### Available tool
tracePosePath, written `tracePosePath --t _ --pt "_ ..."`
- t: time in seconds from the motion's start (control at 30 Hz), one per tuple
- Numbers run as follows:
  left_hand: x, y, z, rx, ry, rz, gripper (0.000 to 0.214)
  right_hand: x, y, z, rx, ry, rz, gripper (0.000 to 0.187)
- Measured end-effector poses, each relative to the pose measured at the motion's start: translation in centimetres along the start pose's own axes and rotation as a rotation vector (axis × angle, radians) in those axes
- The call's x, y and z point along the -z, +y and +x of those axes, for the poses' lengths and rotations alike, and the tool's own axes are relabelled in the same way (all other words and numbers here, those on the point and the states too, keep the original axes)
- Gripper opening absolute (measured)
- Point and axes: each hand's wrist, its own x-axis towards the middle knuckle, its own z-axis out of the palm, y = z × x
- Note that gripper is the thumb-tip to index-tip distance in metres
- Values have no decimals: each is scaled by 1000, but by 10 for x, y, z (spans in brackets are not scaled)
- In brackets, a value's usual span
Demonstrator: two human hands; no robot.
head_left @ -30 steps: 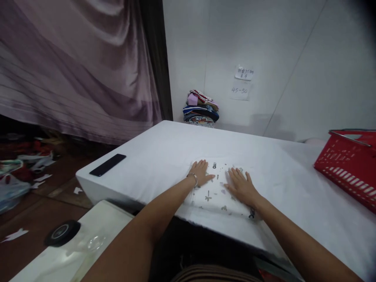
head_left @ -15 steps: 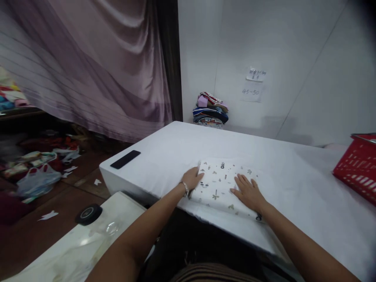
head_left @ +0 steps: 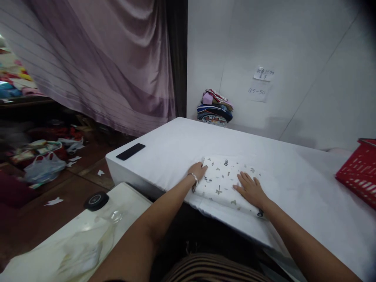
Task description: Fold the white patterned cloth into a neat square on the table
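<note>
A folded white cloth (head_left: pixel 222 186) with a small grey and olive print lies near the front edge of the white table (head_left: pixel 282 188). At its left edge my left hand (head_left: pixel 199 172), with a bracelet on the wrist, grips the fabric, thumb over the top and fingertips partly hidden. My right hand (head_left: pixel 252 190) rests flat on the right part of the cloth, fingers spread.
A black phone-like slab (head_left: pixel 131 151) lies on the table's left end, and a red basket (head_left: pixel 358 172) stands at the right. Folded fabrics (head_left: pixel 215 107) are stacked by the wall. A lower white surface (head_left: pixel 129 199) at front left bears a round black object (head_left: pixel 96 201).
The view has turned slightly left, so the scene sits further right. Both hands keep nearly the same places on the cloth.
</note>
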Motion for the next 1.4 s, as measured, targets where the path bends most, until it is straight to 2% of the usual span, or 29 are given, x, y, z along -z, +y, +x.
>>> tracePosePath --t 0.1,0.17,0.27,0.33,0.43,0.6,0.8,0.9,0.97,1.1,1.27,1.4 --pt "10 -1 -11 15 5 -38 27 9 -7 -6 0 11 62 64" --pt "14 2 -28 -34 72 -47 32 13 -17 -13 35 61 100 63" --pt "7 9 -59 -301 184 34 41 10 -35 -24 133 72 128 64" --pt "-4 12 -75 -436 156 149 49 6 -45 -28 172 36 124 65" --pt "-19 7 -83 -428 63 268 57 1 -51 -29 178 6 108 67" --pt "-26 -4 -78 -426 86 260 57 7 -33 -38 147 -10 88 65" --pt "-28 -12 -76 -468 182 94 45 3 15 -65 -65 101 159 60" --pt "-28 -17 -80 -421 287 -14 41 -5 30 -77 -192 218 368 65" --pt "-26 -19 -85 -327 341 -78 39 -9 32 -84 -306 282 531 68" --pt "-21 -19 -96 -118 334 -128 38 -13 28 -91 -486 315 737 70" --pt "-22 -15 -96 -56 326 -87 34 -16 25 -90 -449 349 648 66" --pt "-23 -12 -92 -31 272 -20 29 -17 23 -91 -407 337 563 65"
